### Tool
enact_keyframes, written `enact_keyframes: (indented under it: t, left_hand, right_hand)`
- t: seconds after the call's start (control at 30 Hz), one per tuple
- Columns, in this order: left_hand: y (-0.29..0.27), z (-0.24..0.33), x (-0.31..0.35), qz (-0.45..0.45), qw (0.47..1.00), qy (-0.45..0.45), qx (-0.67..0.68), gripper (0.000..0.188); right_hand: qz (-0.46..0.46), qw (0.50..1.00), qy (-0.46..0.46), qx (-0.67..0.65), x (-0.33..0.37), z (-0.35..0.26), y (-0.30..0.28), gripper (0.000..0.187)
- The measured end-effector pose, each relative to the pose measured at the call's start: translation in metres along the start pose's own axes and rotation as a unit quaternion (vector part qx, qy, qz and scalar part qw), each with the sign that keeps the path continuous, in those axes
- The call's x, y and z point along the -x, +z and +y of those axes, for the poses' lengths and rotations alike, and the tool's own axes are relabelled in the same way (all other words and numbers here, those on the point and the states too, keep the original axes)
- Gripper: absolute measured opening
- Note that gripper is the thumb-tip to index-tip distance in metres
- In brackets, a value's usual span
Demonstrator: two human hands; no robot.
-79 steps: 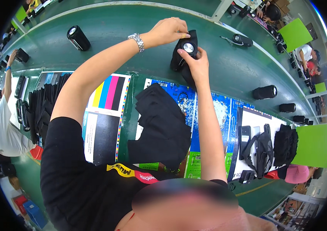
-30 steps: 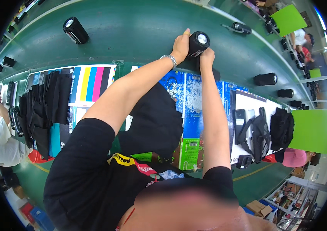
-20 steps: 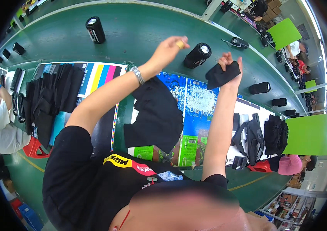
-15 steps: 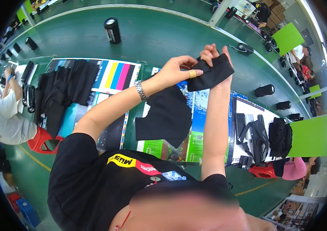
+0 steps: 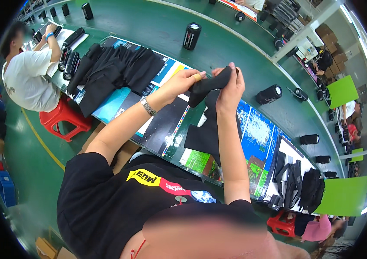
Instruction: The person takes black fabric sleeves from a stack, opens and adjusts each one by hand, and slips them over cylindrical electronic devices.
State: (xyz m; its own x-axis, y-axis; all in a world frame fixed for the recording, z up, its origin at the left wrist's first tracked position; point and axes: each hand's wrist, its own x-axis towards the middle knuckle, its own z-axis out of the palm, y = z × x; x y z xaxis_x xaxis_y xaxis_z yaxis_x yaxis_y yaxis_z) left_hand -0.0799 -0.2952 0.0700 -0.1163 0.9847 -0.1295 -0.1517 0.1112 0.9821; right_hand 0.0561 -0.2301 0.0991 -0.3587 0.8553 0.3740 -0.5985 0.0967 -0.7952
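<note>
A small folded piece of black fabric is stretched between my two hands above the table. My left hand, with a tan band on one finger and a metal watch at the wrist, pinches its left end. At the right end, my right hand grips it between thumb and fingers, partly hidden by the cloth. Beneath my right forearm a larger flat black fabric piece lies on the printed table covering. To the left is a spread pile of black fabric pieces.
Black cylindrical speakers stand along the green surface beyond, another lying nearer on the right. A co-worker in a white shirt sits on a red stool at left. Black straps and a bright green panel are at right.
My view has turned, so the table now slants down to the right. The fabric, earlier lying flat over my right palm, is now tilted and held at both ends.
</note>
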Motion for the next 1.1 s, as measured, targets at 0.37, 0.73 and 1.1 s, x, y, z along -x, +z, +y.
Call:
enact_keyframes:
  t: [0.37, 0.73, 1.1]
  left_hand:
    - [-0.053, 0.010, 0.014, -0.076, 0.980, 0.155, 0.096, 0.012]
    - [-0.093, 0.028, -0.020, -0.082, 0.961, 0.121, 0.234, 0.014]
    - [-0.073, 0.011, -0.068, 0.036, 0.979, 0.200, 0.017, 0.022]
  right_hand:
    - [0.068, 0.965, -0.038, 0.249, -0.016, 0.032, 0.054, 0.033]
    - [-0.241, 0.903, 0.354, -0.025, -0.039, 0.039, 0.025, 0.025]
    - [-0.142, 0.964, 0.219, 0.048, -0.041, 0.077, 0.016, 0.015]
